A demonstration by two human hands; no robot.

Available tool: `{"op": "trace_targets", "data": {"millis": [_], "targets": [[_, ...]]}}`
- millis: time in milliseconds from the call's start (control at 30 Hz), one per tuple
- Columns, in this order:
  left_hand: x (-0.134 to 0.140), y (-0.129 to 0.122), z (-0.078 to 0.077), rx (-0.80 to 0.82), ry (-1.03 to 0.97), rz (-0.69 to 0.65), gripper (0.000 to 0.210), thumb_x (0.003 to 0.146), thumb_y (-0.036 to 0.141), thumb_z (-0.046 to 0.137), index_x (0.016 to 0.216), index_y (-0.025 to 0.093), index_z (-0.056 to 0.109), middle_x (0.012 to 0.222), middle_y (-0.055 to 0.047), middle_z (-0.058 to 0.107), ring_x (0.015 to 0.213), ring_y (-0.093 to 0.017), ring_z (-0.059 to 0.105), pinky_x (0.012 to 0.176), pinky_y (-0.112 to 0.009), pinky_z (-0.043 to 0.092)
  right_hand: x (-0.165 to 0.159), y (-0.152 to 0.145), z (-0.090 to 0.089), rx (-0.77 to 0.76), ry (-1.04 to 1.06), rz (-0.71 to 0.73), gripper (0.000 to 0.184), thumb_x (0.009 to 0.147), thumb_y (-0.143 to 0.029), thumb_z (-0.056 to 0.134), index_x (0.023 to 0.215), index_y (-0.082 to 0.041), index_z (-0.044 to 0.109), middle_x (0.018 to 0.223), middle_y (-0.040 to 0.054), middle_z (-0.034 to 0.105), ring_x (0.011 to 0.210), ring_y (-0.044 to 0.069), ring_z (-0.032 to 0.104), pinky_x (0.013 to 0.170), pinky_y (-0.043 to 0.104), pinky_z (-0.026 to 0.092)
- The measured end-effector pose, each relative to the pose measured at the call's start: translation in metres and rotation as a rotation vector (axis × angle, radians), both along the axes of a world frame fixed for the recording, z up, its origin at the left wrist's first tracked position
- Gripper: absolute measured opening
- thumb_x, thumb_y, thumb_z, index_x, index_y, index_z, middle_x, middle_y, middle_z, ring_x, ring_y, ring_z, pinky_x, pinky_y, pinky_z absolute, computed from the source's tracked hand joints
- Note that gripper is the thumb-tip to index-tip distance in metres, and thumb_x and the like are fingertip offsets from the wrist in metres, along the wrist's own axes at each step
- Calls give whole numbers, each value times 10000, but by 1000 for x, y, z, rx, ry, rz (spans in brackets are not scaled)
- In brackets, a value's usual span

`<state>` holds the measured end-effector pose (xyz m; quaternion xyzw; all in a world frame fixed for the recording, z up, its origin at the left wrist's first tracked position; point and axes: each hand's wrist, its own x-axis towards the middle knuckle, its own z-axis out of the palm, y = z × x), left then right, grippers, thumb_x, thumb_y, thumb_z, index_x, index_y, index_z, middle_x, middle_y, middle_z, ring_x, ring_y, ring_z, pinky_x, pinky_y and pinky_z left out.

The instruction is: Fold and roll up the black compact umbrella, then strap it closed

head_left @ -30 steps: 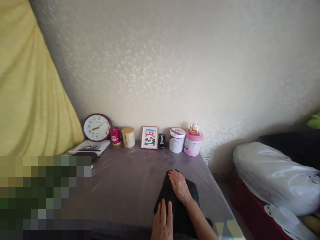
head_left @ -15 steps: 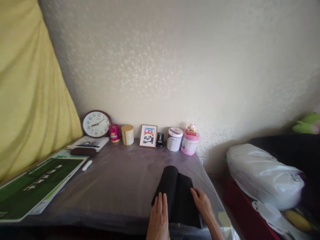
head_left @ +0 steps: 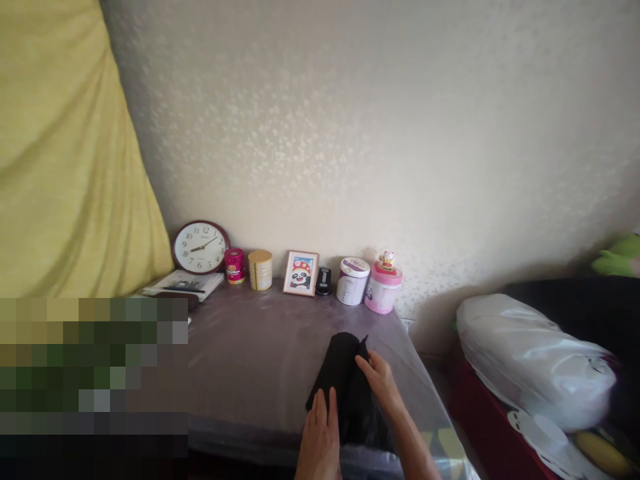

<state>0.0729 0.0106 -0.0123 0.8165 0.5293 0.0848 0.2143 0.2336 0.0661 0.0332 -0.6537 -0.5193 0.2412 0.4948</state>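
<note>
A folded black cloth (head_left: 335, 363) lies on the near right part of the grey-covered tabletop (head_left: 250, 373), its length running away from the person. The left hand (head_left: 319, 427) rests on the near left part of the cloth, palm down, its grip flat with the fingers extended and close together. The right hand (head_left: 377, 378) has its grip pinching the cloth's right-hand flap between thumb and fingers near the far end, where a corner stands up beside the thicker left fold. Along the wall behind, from left to right, stand a round clock (head_left: 201, 247), a magenta tin (head_left: 234, 267), a yellow-lidded can (head_left: 261, 271), a framed panda picture (head_left: 301, 273), a small black object (head_left: 324, 281), a white tub (head_left: 353, 285) and a pink-lidded tub (head_left: 383, 295) topped by a figurine (head_left: 387, 259). A white plastic bag (head_left: 530, 360) sits beyond the tabletop's right edge.
</note>
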Motion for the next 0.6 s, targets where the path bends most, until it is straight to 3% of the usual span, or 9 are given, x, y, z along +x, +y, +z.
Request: {"op": "trace_targets", "data": {"millis": [133, 267, 333, 500, 600], "targets": [[3, 6, -11, -5, 1, -7, 1033, 467, 7, 551, 1391, 56, 91, 1464, -216, 76, 1353, -325, 115, 1089, -410, 198, -21, 22, -2, -13, 31, 15, 365, 681, -453, 563, 846, -145, 669, 613, 19, 632, 614, 185, 585, 537, 271, 452], [3, 10, -22, 21, 7, -14, 795, 527, 73, 548, 1299, 18, 368, 1453, -222, 149, 1350, -314, 144, 1090, -421, 205, -33, 36, -11, -93, -47, -19, 344, 680, -371, 579, 916, -135, 662, 720, 47, 670, 743, 211, 625, 662, 288, 476], [1, 9, -22, 48, -10, -19, 735, 528, 81, 539, 1253, 22, 431, 1452, -219, 163, 1347, -305, 165, 1089, -411, 218, -37, 39, -14, -147, -96, -34, 356, 686, -329, 583, 969, -122, 643, 827, 79, 684, 830, 222, 630, 733, 289, 469], [-10, 9, -20, 57, -5, -39, 771, 568, 88, 505, 1314, 2, 333, 1448, -219, 181, 1339, -285, 209, 1081, -373, 263, -42, 44, -17, -233, -208, -22, 341, 724, -298, 581, 1016, -123, 605, 931, 105, 676, 926, 222, 622, 773, 267, 452], [-20, 9, -26, 79, -23, -73, 719, 652, 142, 487, 1330, -6, 298, 1416, -218, 284, 1305, -282, 299, 1057, -356, 315, -43, 45, -16, -265, -234, 3, 321, 742, -293, 567, 1014, -125, 586, 893, 92, 680, 862, 205, 636, 717, 258, 461]]}}
